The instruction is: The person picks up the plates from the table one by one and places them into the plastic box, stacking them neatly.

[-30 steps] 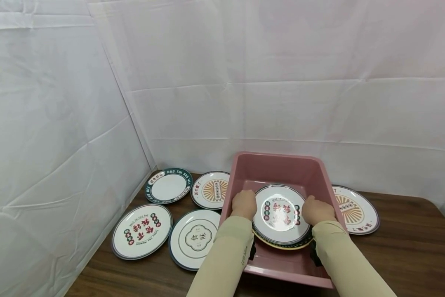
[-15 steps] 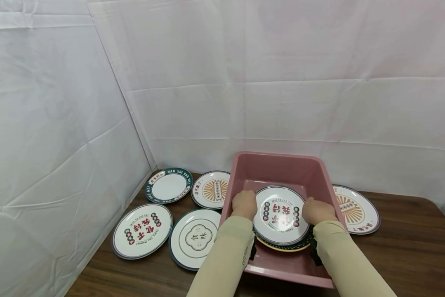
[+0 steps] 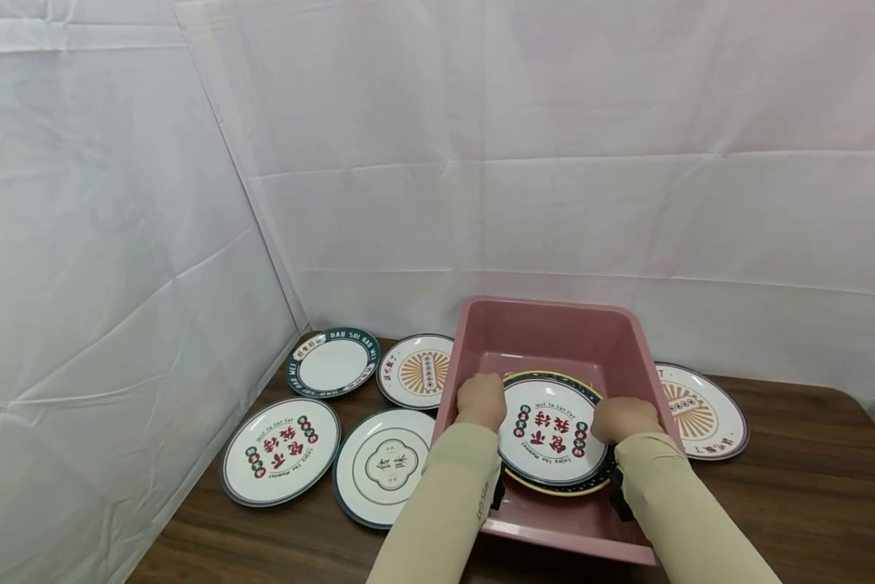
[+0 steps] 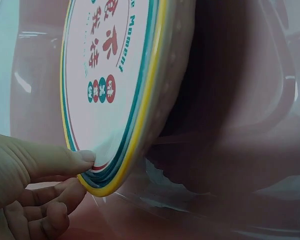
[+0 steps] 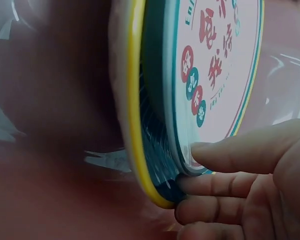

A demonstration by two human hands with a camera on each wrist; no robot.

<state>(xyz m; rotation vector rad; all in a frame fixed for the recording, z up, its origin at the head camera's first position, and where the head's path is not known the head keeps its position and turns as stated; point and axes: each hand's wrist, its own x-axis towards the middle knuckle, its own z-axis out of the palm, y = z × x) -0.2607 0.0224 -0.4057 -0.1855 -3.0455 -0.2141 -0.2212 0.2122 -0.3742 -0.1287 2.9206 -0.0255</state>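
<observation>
Inside a pink plastic basin (image 3: 554, 332), a white plate (image 3: 551, 431) with red and green lettering lies over a yellow-rimmed plate (image 3: 557, 489). My left hand (image 3: 481, 402) pinches the white plate's left edge; in the left wrist view its thumb (image 4: 65, 159) presses on top, fingers curled at the rim. At the opposite edge, my right hand (image 3: 625, 419) pinches the white plate. The right wrist view shows its thumb (image 5: 235, 150) above and a fingertip under that rim, beside the yellow-rimmed plate (image 5: 135, 100), with a gap between the two plates on this side.
Left of the basin lie a green-rimmed plate (image 3: 333, 363), a sunburst plate (image 3: 417, 371), a red-lettered plate (image 3: 281, 453) and a flower-outline plate (image 3: 383, 468). Another sunburst plate (image 3: 700, 412) is on the right. White cloth (image 3: 554, 162) hangs behind the brown wooden table (image 3: 809, 487).
The white plate has shifted and tilted slightly towards me, and the yellow rim below now shows along its far edge. Both hands keep nearly the same place.
</observation>
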